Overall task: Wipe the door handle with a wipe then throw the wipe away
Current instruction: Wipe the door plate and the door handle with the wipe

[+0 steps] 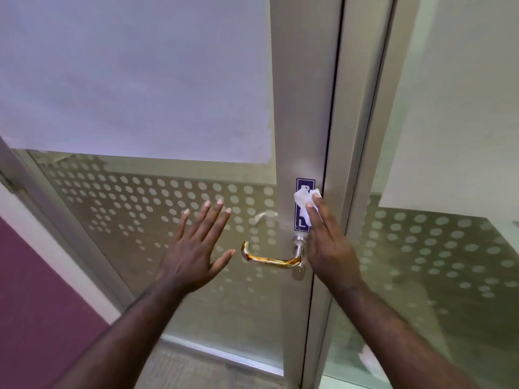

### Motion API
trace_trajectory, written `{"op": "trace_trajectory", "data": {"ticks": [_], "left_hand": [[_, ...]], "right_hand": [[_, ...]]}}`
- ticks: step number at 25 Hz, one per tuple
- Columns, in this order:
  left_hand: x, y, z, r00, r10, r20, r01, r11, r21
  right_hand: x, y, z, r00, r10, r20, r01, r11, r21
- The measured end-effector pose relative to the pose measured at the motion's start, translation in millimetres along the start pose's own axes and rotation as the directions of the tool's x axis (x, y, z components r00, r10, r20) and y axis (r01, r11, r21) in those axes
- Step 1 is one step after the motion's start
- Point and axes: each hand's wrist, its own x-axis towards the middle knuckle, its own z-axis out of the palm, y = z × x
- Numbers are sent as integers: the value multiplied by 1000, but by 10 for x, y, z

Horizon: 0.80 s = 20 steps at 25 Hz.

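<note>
Head view shows a glass door with a dotted frosted film (157, 197) in a pale aluminium frame (300, 108), and on that frame a curved, brass-toned metal lever handle (271, 259) smeared with a reddish-brown streak near its free end. The right hand (328, 248) sits at about one o'clock from the handle, its fingers (316, 209) pressed together and pinching a small crumpled white wipe (303, 199) flat against a dark blue vertical sign sticker (302, 220) just above the handle's round base. The left hand (193, 248) hovers at nine o'clock from the handle, fingers spread wide, holding nothing; whether it touches the glass I cannot tell.

Judging by the stain on the lever, the wiping of the handle itself looks barely begun or not begun — the wipe is above it, not on it. What is left seems to be nearly everything: bring the wipe down, rub along the lever from base to tip, then carry it off to a bin, which is not in view.

Room is fair. The lever stands off from the glass with a gap behind it, open at twelve and six o'clock. At three o'clock the dark door seam (332, 136) and the neighbouring frame post crowd the right hand — a narrow edge to keep clear of.
</note>
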Motion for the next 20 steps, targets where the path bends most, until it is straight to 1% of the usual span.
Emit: {"op": "trace_trajectory", "data": {"ticks": [1,3,5,8,10,12,15,18,20], "left_hand": [[53,-102,86,999,30,-43,-30,1000,-4],[151,-310,245,987,101,-122,-101,995,3],[267,-490,403,967,197,-163,-196,980,20],[423,-622,645,930,311,-197,-311,950,30],[504,-715,773,903,371,-217,-375,927,22],[580,-807,882,875,416,-247,-426,905,12],[663,-923,1024,834,470,-291,-488,873,10],[719,-981,1109,800,494,-341,-515,856,31],[735,-991,1145,776,510,-370,-535,844,42]], "right_hand": [[15,15,51,1000,0,17,0,1000,-23],[-15,40,122,1000,16,-11,-17,997,-71],[-18,62,181,998,34,-61,-41,991,-125],[-30,5,247,990,19,-143,-52,971,-233],[-6,-90,287,978,54,-199,-122,929,-349],[46,-222,345,963,82,-258,-184,898,-401],[245,-373,500,912,130,-388,-269,906,-328],[487,-455,638,820,190,-540,-373,893,-252],[626,-447,675,795,182,-579,-379,894,-239]]}}
